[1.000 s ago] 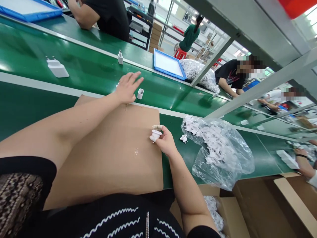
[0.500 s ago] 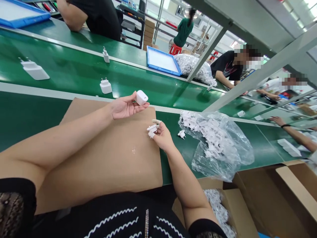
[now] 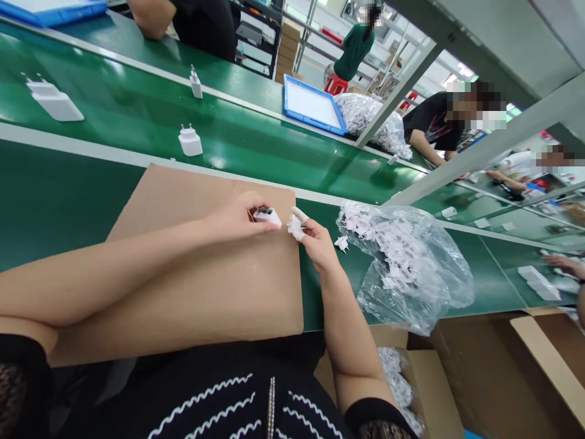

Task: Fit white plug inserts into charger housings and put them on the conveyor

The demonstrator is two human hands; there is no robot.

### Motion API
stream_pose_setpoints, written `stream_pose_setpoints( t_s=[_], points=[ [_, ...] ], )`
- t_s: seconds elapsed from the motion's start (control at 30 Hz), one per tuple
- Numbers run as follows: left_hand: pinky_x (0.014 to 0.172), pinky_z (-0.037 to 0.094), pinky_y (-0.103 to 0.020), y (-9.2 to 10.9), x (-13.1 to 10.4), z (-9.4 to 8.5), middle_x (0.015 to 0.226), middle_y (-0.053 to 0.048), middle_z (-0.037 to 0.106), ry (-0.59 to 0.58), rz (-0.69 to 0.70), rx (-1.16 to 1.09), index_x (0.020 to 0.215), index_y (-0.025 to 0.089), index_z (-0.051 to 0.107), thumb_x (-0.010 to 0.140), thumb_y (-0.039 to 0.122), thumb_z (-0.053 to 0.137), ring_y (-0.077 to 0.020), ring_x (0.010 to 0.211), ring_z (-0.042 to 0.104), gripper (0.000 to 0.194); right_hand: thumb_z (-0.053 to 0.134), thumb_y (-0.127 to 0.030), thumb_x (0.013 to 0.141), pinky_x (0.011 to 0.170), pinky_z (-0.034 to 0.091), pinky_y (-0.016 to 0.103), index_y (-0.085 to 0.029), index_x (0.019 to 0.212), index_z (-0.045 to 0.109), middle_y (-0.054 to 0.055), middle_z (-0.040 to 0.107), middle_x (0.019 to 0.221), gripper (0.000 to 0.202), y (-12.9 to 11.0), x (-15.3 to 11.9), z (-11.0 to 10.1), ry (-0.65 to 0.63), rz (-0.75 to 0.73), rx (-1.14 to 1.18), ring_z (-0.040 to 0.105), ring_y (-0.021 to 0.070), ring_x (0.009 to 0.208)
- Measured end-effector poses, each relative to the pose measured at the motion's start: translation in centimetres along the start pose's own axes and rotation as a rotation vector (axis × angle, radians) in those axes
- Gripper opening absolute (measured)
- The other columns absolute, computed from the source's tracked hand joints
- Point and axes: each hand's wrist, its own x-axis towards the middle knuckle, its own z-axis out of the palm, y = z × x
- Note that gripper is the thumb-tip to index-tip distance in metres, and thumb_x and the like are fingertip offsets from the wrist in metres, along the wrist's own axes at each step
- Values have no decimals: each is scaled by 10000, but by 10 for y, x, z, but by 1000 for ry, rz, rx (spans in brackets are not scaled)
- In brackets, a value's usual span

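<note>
My left hand is closed around a white charger body, its darker open end turned upward. Just to the right, my right hand pinches a small white plug piece between thumb and forefinger, both wearing pale finger covers. Only a narrow gap separates the charger body from the plug piece. Both hands are above the right part of a flat cardboard sheet. Beside my right hand a loose plug piece lies on the green table, near a clear plastic bag of similar pieces.
Chargers with pins, such as one white charger, stand on the green conveyor belt ahead. A blue-rimmed tray and a slanted metal post are beyond. Open cardboard boxes stand at lower right. Several co-workers sit around the line.
My left hand has turned over, from palm up to gripping the charger body from above. My right hand has raised the plug piece close to it. The camera view has shifted slightly.
</note>
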Motion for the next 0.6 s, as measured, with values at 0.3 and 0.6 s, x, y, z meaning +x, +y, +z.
stream_pose_setpoints(
  t_s=[0.3,0.6],
  points=[
    [645,449,-276,-29,-34,28,903,-31,623,12,84,200,984,194,702,801,535,765,-147,705,566,392,723,-267,725,667,579,292,-239,1024,677,34,695,1040,304,-3,-5,4,44,-50,-83,664,132,730],
    [614,431,-261,-31,-37,30,913,-50,660,14,230,258,1020,186,691,945,431,631,-145,723,593,263,665,-230,848,776,572,325,-281,1099,736,44,625,1077,266,-5,-14,8,-6,-207,-161,611,151,878]
  ],
)
